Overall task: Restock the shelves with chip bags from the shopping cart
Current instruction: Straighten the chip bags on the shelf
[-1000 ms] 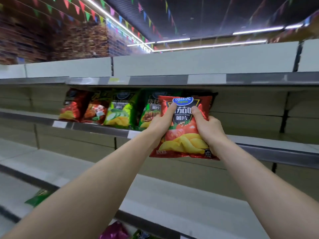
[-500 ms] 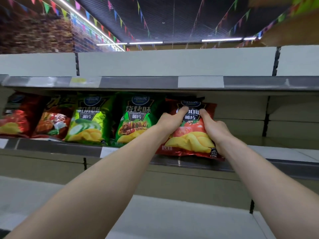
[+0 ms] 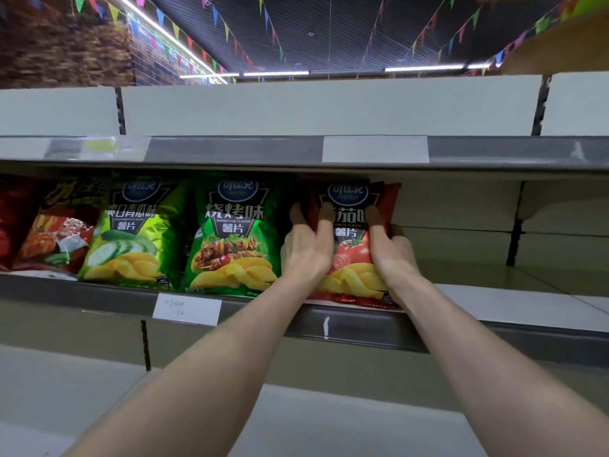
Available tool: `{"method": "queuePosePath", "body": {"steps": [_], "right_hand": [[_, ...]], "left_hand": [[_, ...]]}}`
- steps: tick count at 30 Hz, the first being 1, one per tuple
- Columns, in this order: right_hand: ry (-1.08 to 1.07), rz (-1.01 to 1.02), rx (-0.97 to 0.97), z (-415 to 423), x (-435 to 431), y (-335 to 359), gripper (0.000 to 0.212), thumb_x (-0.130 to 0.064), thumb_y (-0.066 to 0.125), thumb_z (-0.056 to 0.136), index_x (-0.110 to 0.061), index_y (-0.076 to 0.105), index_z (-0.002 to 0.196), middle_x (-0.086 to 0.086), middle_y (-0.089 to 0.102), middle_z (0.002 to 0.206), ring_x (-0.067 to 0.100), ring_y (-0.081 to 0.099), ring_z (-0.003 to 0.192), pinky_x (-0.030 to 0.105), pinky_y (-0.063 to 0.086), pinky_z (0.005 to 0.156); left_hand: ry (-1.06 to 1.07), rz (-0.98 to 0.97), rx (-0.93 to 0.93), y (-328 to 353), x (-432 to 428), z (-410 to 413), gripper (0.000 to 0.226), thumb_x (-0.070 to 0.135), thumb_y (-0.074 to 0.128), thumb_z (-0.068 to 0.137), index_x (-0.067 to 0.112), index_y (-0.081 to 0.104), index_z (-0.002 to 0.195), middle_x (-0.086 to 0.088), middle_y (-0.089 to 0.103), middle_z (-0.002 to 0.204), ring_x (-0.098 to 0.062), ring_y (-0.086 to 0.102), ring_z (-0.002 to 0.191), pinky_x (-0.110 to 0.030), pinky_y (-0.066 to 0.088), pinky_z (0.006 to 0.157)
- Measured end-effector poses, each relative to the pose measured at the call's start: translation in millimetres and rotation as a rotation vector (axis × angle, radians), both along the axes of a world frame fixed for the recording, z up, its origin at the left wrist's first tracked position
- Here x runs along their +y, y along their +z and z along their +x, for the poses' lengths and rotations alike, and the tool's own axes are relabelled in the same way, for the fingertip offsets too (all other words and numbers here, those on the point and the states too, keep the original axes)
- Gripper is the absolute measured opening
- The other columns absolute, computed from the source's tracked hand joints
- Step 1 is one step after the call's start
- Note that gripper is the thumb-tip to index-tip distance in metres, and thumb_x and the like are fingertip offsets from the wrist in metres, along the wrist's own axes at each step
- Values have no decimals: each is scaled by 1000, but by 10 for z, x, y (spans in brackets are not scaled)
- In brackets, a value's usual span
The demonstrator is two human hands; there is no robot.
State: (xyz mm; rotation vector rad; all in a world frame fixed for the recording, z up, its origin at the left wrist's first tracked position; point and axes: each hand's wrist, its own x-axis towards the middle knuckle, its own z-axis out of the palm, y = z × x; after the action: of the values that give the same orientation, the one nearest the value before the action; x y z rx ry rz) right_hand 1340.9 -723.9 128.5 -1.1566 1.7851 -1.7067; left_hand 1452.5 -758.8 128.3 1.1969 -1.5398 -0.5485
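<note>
A red tomato chip bag (image 3: 350,245) stands upright on the middle shelf (image 3: 494,308), at the right end of a row of bags. My left hand (image 3: 308,245) grips its left side, thumb on the front and fingers behind the edge. Along the bag's right side lies my right hand (image 3: 390,249), gripping it with the thumb on the front and the fingers behind. Left of it stand a green barbecue bag (image 3: 232,235), a lime cucumber bag (image 3: 131,232) and a dark red bag (image 3: 56,229). The shopping cart is out of view.
The shelf above (image 3: 230,150) hangs low over the bag tops, with a white label (image 3: 375,149) on its rail. To the right of the red bag the middle shelf is bare. A lower shelf (image 3: 329,423) lies under my forearms. A paper price tag (image 3: 187,306) sits on the rail.
Both hands carried the red bag forward and up onto the middle shelf, setting it upright next to the green barbecue bag. The camera moved closer to the shelf.
</note>
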Motion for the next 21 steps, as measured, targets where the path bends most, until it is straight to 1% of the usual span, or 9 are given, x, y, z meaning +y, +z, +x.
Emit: {"method": "queuePosePath", "body": {"steps": [3,5,9,10,12,14,16,19,21], "right_hand": [[-14,-7,-5,10,2,-49,48,-57,41,95,-12,51,80,7,62,85,27,59,82,37,49,86],[-36,-28,37,13,6,-71,49,-55,38,96,-12,52,79,7,60,82,25,57,78,36,48,81],[-108,-90,175,25,51,-85,50,-50,34,100,-5,53,90,13,58,92,29,51,84,32,37,74],[-123,-111,207,30,68,-90,48,-49,34,101,-6,54,93,15,58,97,30,51,88,32,37,76],[-158,-165,242,45,100,-96,47,-47,35,101,-5,55,113,18,58,111,34,53,102,35,38,84],[-191,-187,276,59,124,-98,52,-46,38,99,-5,49,129,20,56,122,35,50,114,38,38,94],[-207,-187,365,85,138,-101,52,-47,40,97,-5,50,126,22,54,121,37,47,115,42,38,98],[-213,-218,649,134,162,-122,43,-40,39,101,-3,56,114,25,53,110,39,47,107,44,34,94],[-198,-220,747,149,166,-134,39,-35,36,103,-2,58,108,25,53,104,39,47,102,43,34,90]], "left_hand": [[35,-87,-5,-78,3,-26,60,50,29,100,18,22,150,-22,58,125,-42,53,113,-40,40,91],[58,-130,-9,-101,10,-29,56,46,27,102,16,25,149,-23,58,124,-42,53,112,-40,40,89],[82,-200,0,-139,-6,-34,47,37,27,104,8,37,140,-24,59,114,-43,55,104,-41,39,82],[95,-227,-1,-147,-3,-38,46,34,29,103,8,37,139,-24,58,115,-43,54,104,-41,39,82],[123,-289,-26,-156,8,-45,48,33,31,103,10,32,145,-22,50,125,-40,51,109,-43,40,85],[157,-368,-111,-163,16,-48,54,38,31,100,9,33,145,-22,44,129,-39,46,113,-45,39,89],[210,-512,-241,-168,25,-51,58,44,31,95,8,46,138,-24,49,122,-39,48,107,-45,41,88],[308,-787,-405,-212,-20,-82,41,34,41,90,9,66,110,-23,57,96,-38,55,84,-43,45,75],[333,-840,-458,-230,-32,-80,36,31,42,89,10,70,98,-20,56,87,-36,54,77,-41,44,70]]}}
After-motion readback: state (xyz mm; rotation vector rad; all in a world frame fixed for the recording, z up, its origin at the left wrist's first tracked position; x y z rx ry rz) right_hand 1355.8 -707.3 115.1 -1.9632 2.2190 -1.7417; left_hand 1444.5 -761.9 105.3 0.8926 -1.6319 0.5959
